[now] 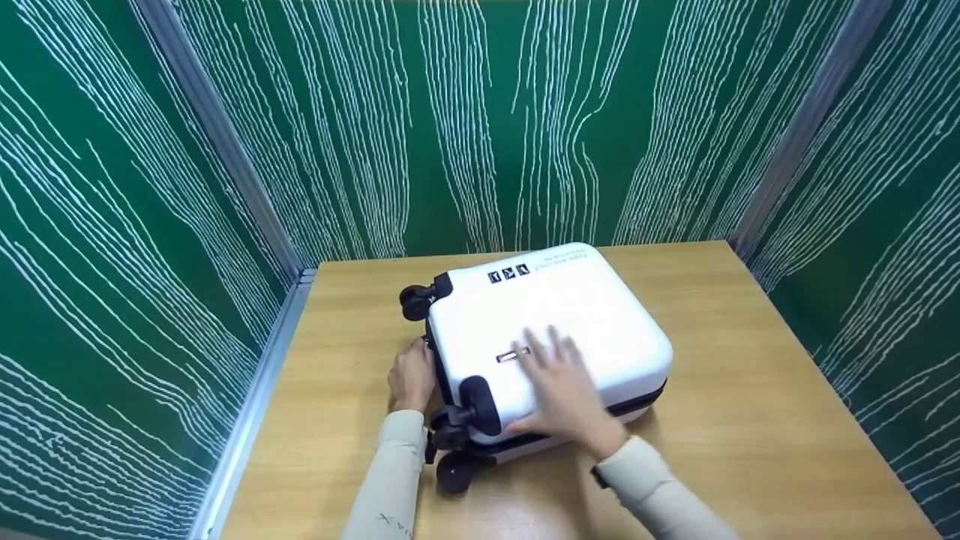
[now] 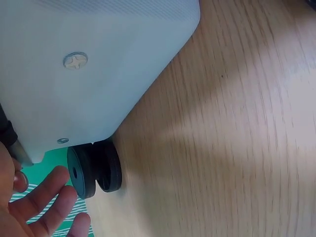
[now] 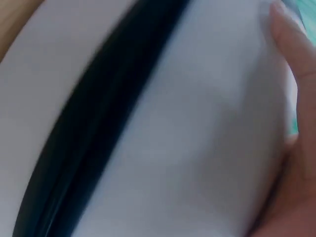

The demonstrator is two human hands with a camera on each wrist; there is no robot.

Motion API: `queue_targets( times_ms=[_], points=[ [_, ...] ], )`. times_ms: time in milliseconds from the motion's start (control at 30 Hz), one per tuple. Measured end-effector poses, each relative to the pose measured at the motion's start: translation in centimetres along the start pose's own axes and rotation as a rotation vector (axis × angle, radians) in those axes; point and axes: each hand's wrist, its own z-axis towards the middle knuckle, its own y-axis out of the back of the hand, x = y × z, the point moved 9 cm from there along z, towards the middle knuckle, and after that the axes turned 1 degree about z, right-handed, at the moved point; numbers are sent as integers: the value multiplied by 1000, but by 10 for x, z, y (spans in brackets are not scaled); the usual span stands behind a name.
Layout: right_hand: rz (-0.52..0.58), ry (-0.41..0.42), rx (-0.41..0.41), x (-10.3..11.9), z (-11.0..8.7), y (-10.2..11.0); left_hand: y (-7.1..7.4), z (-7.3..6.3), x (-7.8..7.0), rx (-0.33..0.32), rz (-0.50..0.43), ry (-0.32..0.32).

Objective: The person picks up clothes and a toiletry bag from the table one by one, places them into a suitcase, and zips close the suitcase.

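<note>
A white hard-shell suitcase lies flat, with black caster wheels at its left end. Against that end, between the wheels, is my left hand. In the left wrist view its fingers bend loosely beside a black wheel; the thumb and a fingertip meet near a small dark and metallic piece, their contact partly cut off. My right hand, slightly blurred, spreads over the suitcase's top and near side. A black seam band crosses the right wrist view, beside the right fingers.
Under the suitcase is a wooden table. Green panels with white wavy lines stand behind and at both sides, joined by grey metal posts. Black icons and a small metallic plate mark the suitcase top.
</note>
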Motion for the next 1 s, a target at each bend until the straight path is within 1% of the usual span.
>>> queue_targets(
  times_ms=[67,133,233,367,467,567,667,800,933,1000],
  points=[
    [-35,57,-12,20,5,-4,0,-1,1,-5,-1,2],
    [-76,85,-32,33,8,-8,1,-2,1,-12,-2,-6],
    [-146,75,-67,43,10,-11,1,-1,0,-13,11,-36],
    [-213,53,-115,50,13,-14,4,1,-2,-15,49,-76],
    [-225,46,-161,55,16,-15,7,4,-3,-15,67,-97],
    [-227,27,-191,59,19,-14,8,5,-3,-2,73,-113],
    [-224,4,-194,60,23,-14,7,6,-2,22,86,-124],
    [-205,-35,-185,60,31,-14,4,5,0,50,90,-120],
    [-198,-80,-168,60,40,-16,5,5,2,51,62,-124],
    [-201,-104,-142,60,45,-19,6,3,4,44,40,-131]
  ],
)
